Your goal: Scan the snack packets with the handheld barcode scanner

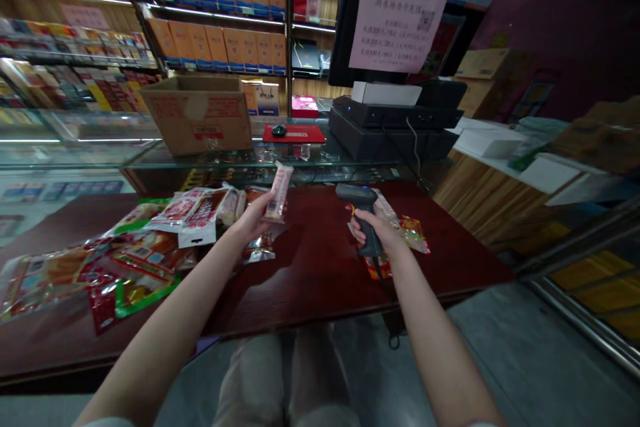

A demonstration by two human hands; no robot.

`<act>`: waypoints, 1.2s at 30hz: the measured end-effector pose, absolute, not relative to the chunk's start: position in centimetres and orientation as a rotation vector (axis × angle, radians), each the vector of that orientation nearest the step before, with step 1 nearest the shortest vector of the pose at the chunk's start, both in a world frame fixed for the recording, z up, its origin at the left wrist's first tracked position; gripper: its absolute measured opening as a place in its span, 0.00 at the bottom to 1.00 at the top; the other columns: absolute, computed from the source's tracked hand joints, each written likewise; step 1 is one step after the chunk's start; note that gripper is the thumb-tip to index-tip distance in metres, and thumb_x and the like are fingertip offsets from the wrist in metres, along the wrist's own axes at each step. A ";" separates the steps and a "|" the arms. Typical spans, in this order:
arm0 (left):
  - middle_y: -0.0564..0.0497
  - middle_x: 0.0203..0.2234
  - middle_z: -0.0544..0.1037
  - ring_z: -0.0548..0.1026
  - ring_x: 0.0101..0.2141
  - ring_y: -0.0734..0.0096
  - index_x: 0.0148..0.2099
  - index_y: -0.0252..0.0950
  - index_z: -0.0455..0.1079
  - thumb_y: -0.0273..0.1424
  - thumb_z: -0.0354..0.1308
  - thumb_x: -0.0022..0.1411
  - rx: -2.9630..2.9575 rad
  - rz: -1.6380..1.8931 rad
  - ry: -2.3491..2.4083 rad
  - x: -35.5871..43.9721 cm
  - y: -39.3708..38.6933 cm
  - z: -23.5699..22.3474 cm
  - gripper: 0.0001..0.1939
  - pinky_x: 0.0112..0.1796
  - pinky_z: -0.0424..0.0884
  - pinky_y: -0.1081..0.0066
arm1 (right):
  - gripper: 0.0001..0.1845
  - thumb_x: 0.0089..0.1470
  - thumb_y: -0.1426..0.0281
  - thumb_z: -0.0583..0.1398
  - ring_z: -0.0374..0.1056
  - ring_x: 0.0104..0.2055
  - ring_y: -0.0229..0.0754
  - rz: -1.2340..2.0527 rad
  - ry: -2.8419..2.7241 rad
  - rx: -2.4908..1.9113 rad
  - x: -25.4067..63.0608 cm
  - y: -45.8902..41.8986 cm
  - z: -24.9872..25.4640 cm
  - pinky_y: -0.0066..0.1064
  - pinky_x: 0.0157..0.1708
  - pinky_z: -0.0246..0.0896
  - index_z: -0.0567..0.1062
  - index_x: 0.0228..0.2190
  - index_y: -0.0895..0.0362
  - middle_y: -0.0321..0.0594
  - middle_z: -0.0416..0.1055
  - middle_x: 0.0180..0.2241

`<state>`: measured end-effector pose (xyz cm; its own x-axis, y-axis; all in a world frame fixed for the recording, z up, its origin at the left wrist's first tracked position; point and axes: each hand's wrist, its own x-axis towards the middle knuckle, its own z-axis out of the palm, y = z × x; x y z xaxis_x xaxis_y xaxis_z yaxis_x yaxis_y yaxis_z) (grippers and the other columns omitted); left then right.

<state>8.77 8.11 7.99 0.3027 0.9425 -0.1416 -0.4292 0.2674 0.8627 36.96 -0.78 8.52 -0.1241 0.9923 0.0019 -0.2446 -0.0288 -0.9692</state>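
My left hand (255,215) is closed on a slim pinkish snack packet (279,191), held upright above the dark red table (320,273). My right hand (376,230) grips the handle of a dark barcode scanner (361,203), whose head points left toward the packet. Under and just right of that hand lie a few snack packets (410,230). A spread of red, white and green snack packets (125,253) covers the table's left part, close to my left forearm.
Behind the table runs a glass counter (165,157) bearing a cardboard box (199,113), a red mouse pad with a mouse (294,133) and a black till with a screen and pinned notice (395,117). Stocked shelves (210,7) fill the back wall. My knees (285,373) are below.
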 end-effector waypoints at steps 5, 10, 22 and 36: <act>0.46 0.32 0.79 0.78 0.31 0.68 0.44 0.33 0.69 0.31 0.53 0.63 0.766 1.159 0.706 6.6 7.7 7.3 0.09 0.30 0.74 0.71 | 0.22 0.48 0.59 0.66 0.54 0.14 0.30 1.569 -1.170 -0.897 33.3 1.5 8.1 0.24 0.13 0.50 0.69 0.41 0.57 0.26 0.63 0.19; 0.50 0.40 0.78 0.76 0.41 0.70 0.45 0.38 0.66 0.27 0.61 0.54 0.851 1.348 0.657 5.9 8.8 5.9 0.15 0.44 0.73 0.68 | 0.21 0.49 0.60 0.66 0.53 0.13 0.29 1.716 -1.193 -0.834 31.4 2.4 6.8 0.23 0.13 0.48 0.70 0.41 0.58 0.27 0.63 0.19; 0.48 0.40 0.78 0.76 0.47 0.63 0.45 0.38 0.67 0.29 0.70 0.47 1.109 1.437 0.676 6.5 9.6 3.1 0.23 0.54 0.66 0.59 | 0.17 0.49 0.60 0.66 0.54 0.12 0.29 1.729 -1.144 -0.870 31.8 1.9 5.2 0.23 0.12 0.48 0.70 0.35 0.58 0.28 0.64 0.18; 0.47 0.40 0.75 0.75 0.44 0.61 0.49 0.37 0.65 0.34 0.61 0.56 1.507 1.518 1.015 6.2 7.8 5.6 0.18 0.47 0.70 0.62 | 0.20 0.47 0.61 0.67 0.52 0.12 0.29 1.726 -1.111 -0.817 32.1 1.7 5.6 0.22 0.11 0.48 0.71 0.39 0.58 0.27 0.64 0.18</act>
